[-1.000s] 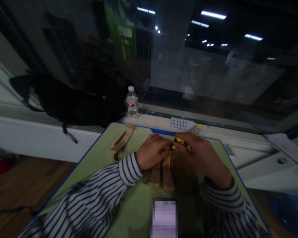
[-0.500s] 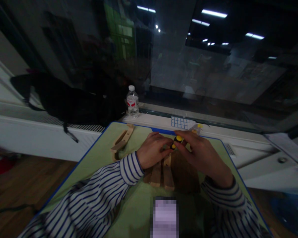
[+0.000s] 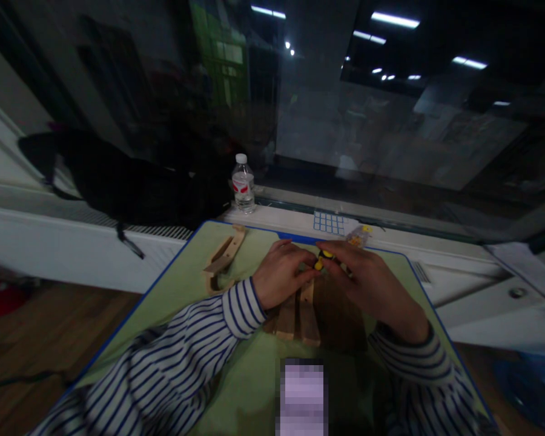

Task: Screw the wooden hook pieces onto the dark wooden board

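A short yellow-and-black screwdriver (image 3: 318,264) sits between my two hands above the far part of the table; its shaft is hidden. My right hand (image 3: 370,281) grips its upper end between thumb and fingers. The fingers of my left hand (image 3: 282,275) pinch around its lower end. Beneath them, two pale wooden legs (image 3: 309,324) lie side by side, pointing toward me, on a dark brown board (image 3: 343,318). A hole shows in the right-hand leg. What the screwdriver's tip touches is out of sight.
More jointed wooden pieces (image 3: 223,261) rest at the table's (image 3: 163,327) far left. On the sill stand a water bottle (image 3: 243,188), a blue-gridded sheet (image 3: 329,223) and a small plastic bag (image 3: 356,237). A blurred phone-like rectangle (image 3: 303,393) is at the near edge.
My right hand has turned slightly around the screwdriver, and its yellow and black parts show at a different angle. My left hand stays almost in place.
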